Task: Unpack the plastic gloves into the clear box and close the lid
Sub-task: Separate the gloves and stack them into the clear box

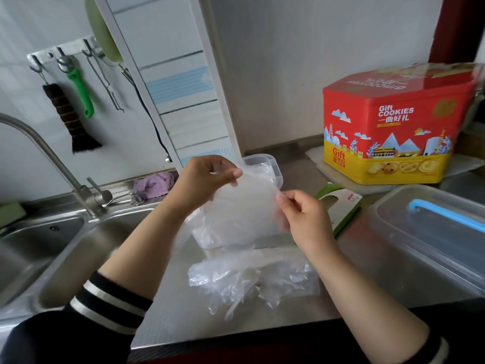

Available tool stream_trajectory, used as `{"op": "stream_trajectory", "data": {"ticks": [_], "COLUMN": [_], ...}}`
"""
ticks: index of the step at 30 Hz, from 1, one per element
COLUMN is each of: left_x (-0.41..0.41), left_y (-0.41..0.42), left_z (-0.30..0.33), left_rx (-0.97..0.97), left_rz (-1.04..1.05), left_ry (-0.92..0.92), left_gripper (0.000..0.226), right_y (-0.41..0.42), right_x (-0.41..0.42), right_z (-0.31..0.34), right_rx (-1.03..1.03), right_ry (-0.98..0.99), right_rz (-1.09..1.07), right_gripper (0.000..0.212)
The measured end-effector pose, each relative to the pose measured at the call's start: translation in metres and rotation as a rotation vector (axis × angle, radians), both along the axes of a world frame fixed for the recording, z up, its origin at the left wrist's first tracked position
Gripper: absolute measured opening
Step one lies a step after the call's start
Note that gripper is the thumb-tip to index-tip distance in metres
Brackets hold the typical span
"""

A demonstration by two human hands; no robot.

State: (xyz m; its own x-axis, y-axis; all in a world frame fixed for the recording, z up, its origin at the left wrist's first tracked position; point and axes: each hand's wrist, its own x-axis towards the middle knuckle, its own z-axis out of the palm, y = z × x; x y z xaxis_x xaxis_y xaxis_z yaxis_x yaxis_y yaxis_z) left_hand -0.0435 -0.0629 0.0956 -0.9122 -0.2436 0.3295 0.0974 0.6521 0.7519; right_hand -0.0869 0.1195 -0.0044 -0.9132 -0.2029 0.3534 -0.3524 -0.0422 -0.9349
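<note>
**Inspector:** Head view. Report the gloves and the box.

**Assistant:** A translucent stack of gloves (242, 206) is held up above the table (168, 319), in front of the box (265, 166). The box sits just behind the hands, largely hidden; only its rim and one corner show. I cannot tell where its lid is. A second, loose heap of gloves (252, 279) lies on the table nearer the person.

**Inspector:** Hands?

**Assistant:** The left hand (204, 179) pinches the stack's upper left edge between thumb and curled fingers (225, 169). The right hand (304, 214) pinches the right edge, fingers bent in. Both are clenched on plastic; neither is released.

**Inspector:** Step in hand?

**Assistant:** In my judgement, unpacking: the stack is out and being readied for the box. Next move calls for lowering it into the opening without the thin sheets snagging on the rim, then gathering the loose heap. Lid closure is not yet done.

**Inspector:** Surroundings?

**Assistant:** A green card (338, 206) lies beside the right hand, possibly the packaging. Larger lidded tub (430, 240) to the right, cookie tin (393, 127) behind, sink (39, 248) to the left.
</note>
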Motion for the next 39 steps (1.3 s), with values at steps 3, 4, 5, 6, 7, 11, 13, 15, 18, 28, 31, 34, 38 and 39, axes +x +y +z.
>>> {"op": "stream_trajectory", "data": {"ticks": [3, 4, 5, 6, 7, 11, 13, 15, 18, 28, 31, 34, 38, 39], "left_x": [-0.009, -0.013, -0.018, -0.023, -0.027, -0.052, -0.067, -0.08, -0.096, -0.112, -0.117, -0.117, -0.095, -0.082], "left_y": [-0.006, -0.009, -0.012, -0.016, -0.021, -0.041, -0.051, -0.058, -0.062, -0.072, -0.075, -0.075, -0.05, -0.037], "left_z": [0.006, 0.007, 0.008, 0.009, 0.01, 0.013, 0.011, 0.006, -0.001, -0.008, -0.01, -0.008, 0.009, 0.013], "left_rx": [-0.055, -0.073, -0.08, -0.075, -0.062, -0.015, 0.008, -0.004, -0.104, -0.707, -0.853, -0.97, -0.885, -0.752], "left_rz": [-0.012, -0.007, 0.0, 0.009, 0.019, 0.054, 0.071, 0.088, 0.089, 0.149, 0.06, 0.037, 0.052, 0.002], "left_ry": [-0.025, -0.039, -0.048, -0.049, -0.046, -0.038, -0.04, -0.059, -0.097, 0.027, 0.132, 0.21, 0.382, 0.362], "left_gripper": [0.018, 0.018, 0.017, 0.016, 0.016, 0.015, 0.015, 0.015, 0.013, 0.015, 0.023, 0.028, 0.042, 0.05], "right_y": [0.002, 0.003, 0.004, 0.006, 0.009, 0.022, 0.026, 0.029, 0.028, 0.025, 0.026, 0.026, 0.022, 0.021], "right_x": [-0.001, -0.002, -0.004, -0.006, -0.008, -0.015, -0.015, -0.01, -0.004, 0.001, 0.003, 0.003, 0.003, 0.004], "right_z": [-0.005, -0.006, -0.007, -0.008, -0.009, -0.017, -0.022, -0.028, -0.037, -0.046, -0.046, -0.044, -0.034, -0.028], "right_rx": [0.007, 0.006, 0.004, -0.002, -0.008, -0.004, -0.015, -0.014, 0.009, 0.093, 0.114, 0.118, 0.149, 0.155], "right_ry": [-0.021, -0.033, -0.043, -0.05, -0.057, -0.052, -0.056, -0.039, 0.003, 0.115, 0.11, 0.127, 0.141, 0.147], "right_rz": [-0.04, -0.049, -0.06, -0.066, -0.074, -0.082, -0.021, 0.063, 0.139, 0.212, 0.218, 0.196, 0.155, 0.141], "right_gripper": [0.023, 0.022, 0.021, 0.02, 0.02, 0.02, 0.019, 0.015, 0.012, 0.017, 0.023, 0.028, 0.028, 0.03]}}
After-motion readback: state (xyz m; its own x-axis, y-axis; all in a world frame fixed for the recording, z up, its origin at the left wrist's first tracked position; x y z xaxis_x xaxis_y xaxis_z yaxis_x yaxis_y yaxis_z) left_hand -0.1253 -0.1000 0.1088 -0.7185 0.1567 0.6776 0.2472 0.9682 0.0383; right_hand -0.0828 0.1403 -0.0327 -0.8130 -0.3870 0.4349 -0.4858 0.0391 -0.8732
